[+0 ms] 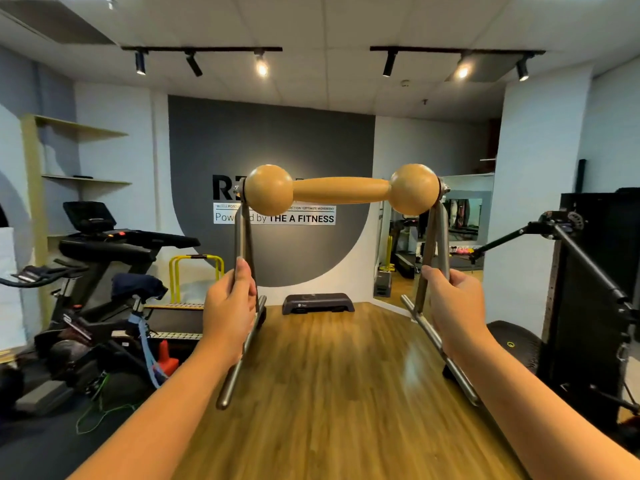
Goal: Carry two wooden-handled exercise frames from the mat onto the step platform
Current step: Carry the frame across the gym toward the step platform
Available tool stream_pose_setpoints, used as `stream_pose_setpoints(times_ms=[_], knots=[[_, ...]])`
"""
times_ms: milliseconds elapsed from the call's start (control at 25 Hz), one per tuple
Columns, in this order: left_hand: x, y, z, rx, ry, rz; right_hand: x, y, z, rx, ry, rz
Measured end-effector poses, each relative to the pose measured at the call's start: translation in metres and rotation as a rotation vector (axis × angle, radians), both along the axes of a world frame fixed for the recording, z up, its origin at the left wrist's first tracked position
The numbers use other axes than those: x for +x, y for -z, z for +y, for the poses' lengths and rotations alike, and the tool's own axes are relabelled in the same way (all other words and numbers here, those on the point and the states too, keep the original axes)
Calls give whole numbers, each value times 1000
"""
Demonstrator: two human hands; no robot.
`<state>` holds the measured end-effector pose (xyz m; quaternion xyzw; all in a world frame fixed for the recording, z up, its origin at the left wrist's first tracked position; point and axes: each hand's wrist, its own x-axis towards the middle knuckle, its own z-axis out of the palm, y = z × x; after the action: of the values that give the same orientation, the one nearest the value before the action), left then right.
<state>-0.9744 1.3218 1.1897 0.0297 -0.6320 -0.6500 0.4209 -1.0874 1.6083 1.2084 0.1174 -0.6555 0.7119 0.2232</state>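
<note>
I hold one exercise frame [341, 191] up in the air in front of me, with its wooden handle and two round wooden ends on top. My left hand [230, 308] grips the left metal leg, and my right hand [452, 303] grips the right metal leg. The frame's steel foot bars hang down at both sides of my wrists. The dark grey step platform [318, 303] lies on the wooden floor ahead, by the far wall, with nothing on it. No second frame and no mat are in view.
Wooden floor [332, 375] runs ahead to the platform. A treadmill [114, 244] and an exercise bike [79, 323] stand on the left, with yellow hurdles [195, 275] behind. A black rack with a metal arm [588, 271] stands on the right. A mirror [433, 237] is at the far right corner.
</note>
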Motion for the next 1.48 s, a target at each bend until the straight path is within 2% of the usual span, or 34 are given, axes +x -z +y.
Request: stream_pose_setpoints(times_ms=[360, 680, 1040, 1480], knots=[[-206, 3, -112, -1, 98, -16, -196, 8, -105, -19, -15, -13], [-393, 13, -176, -38, 52, -1, -396, 23, -168, -22, -102, 16], [-617, -2, -225, 1, -37, -11, -628, -3, -223, 5, -128, 36], [-895, -13, -360, -69, 55, 69, -904, -2, -348, -42, -138, 5]])
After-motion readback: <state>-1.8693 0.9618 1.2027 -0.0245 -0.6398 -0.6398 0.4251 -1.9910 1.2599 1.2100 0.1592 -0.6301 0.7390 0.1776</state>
